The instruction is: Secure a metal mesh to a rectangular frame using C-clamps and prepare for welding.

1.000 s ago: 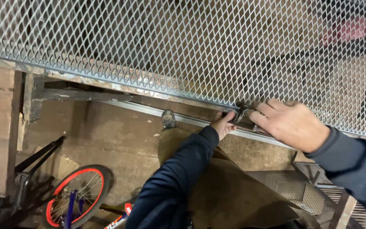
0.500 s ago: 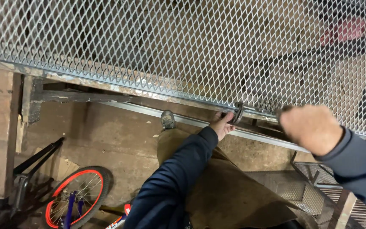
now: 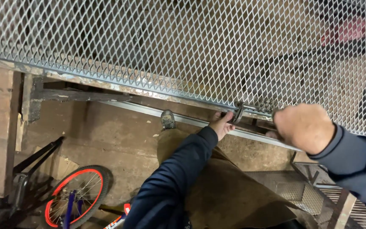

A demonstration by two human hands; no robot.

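Grey metal clamp (image 3: 238, 113) sits on lower edge of silver expanded-metal mesh panel (image 3: 183, 46), right of centre, above long pale metal rail (image 3: 157, 112). Compared with half a second earlier: right hand (image 3: 303, 127) sharper, slightly lower and nearer, no longer motion-blurred; left hand (image 3: 222, 124) unchanged on clamp. Left hand reaches up from below, fingers curled around clamp and panel edge, thumb beneath. Right hand closed into a fist just right of clamp, by panel edge; contents of fist cannot be told. Dark blue sleeves on both arms. Below left: bicycle wheel with red rim (image 3: 75, 195); brown cardboard sheet (image 3: 234, 199) beneath arms.
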